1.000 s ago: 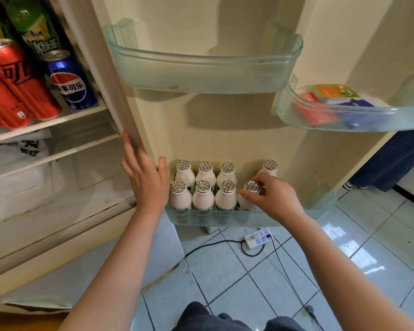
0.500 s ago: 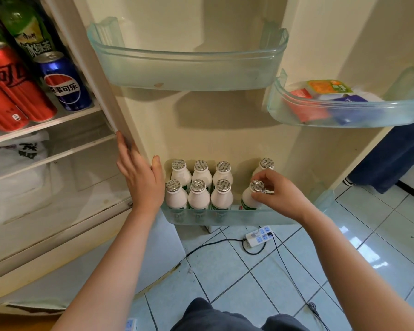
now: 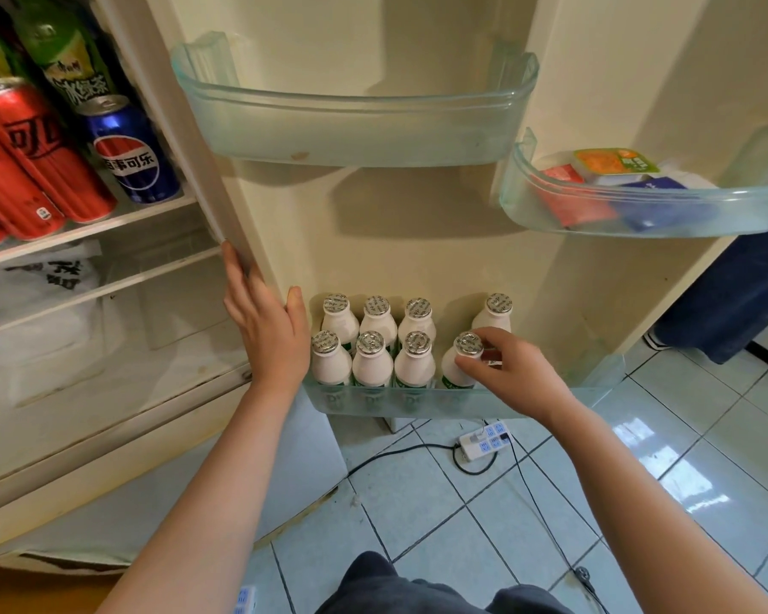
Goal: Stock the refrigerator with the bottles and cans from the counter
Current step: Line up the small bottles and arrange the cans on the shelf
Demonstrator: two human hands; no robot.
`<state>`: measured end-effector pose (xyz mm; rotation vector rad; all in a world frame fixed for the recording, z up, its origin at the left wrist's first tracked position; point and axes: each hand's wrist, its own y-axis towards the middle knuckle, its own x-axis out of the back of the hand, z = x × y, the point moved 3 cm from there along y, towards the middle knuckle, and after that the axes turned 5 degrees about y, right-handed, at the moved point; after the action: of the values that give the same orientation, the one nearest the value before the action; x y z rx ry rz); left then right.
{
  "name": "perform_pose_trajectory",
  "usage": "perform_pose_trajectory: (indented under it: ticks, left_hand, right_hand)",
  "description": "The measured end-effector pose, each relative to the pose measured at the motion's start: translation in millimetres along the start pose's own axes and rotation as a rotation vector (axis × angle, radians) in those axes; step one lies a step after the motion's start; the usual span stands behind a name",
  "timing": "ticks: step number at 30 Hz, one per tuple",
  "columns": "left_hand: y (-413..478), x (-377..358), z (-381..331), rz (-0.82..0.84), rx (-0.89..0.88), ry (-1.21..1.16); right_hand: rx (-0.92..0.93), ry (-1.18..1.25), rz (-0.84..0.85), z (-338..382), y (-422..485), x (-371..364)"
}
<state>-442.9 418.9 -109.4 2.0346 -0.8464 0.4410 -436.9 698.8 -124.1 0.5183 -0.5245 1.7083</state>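
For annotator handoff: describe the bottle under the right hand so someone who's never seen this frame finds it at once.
Start at the open fridge door, then its lowest bin, holding white foil-capped bottles in two rows. It is the front row's rightmost bottle. Unlike the three packed to its left, it stands across a gap, with the right hand pinching its neck.

You can read 百事可乐 on the blue Pepsi can point(image 3: 129, 157), 可口 on the red Coca-Cola can point(image 3: 45, 161) beside it, and 冰绿茶 on the green bottle point(image 3: 69, 68) behind. Cap print on each white bottle point(image 3: 451, 370) is illegible.
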Motion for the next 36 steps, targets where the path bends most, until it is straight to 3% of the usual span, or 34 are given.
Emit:
perform_pose_trajectory:
  ticks: [5,17,22,26,32,36]
  left_hand:
    - [-0.7,-0.2,-3.8,-0.004,0.022,-0.013]
    - [-0.7,1.2,-2.6,0.006,0.012,-0.019]
    - [-1.5,-0.2,-3.6,-0.01,0.027,-0.042]
    - [-1.7,-1.3,-3.4,-0.011,0.031,-0.041]
    - [-1.8,-2.4,-2.8,-0.013,0.033,-0.036]
    - [-1.3,-2.9,-2.3,-0.005,0.033,-0.034]
  right_hand:
    - [0.034,0.002,0.061,3.5,2.6,-3.8]
    - [0.02,0.069,0.016,-2.3,-0.2,-2.5]
    - [0.037,0.193,-0.3,0.5,0.1,17.8]
    - [0.028,0.112,-0.501,0.4,12.0,35.1]
    - [-0.127,-0.061,-0.261,-12.8,37.7,30.7]
    - [-0.187,-0.079,-0.197,-13.2,43.3,21.8]
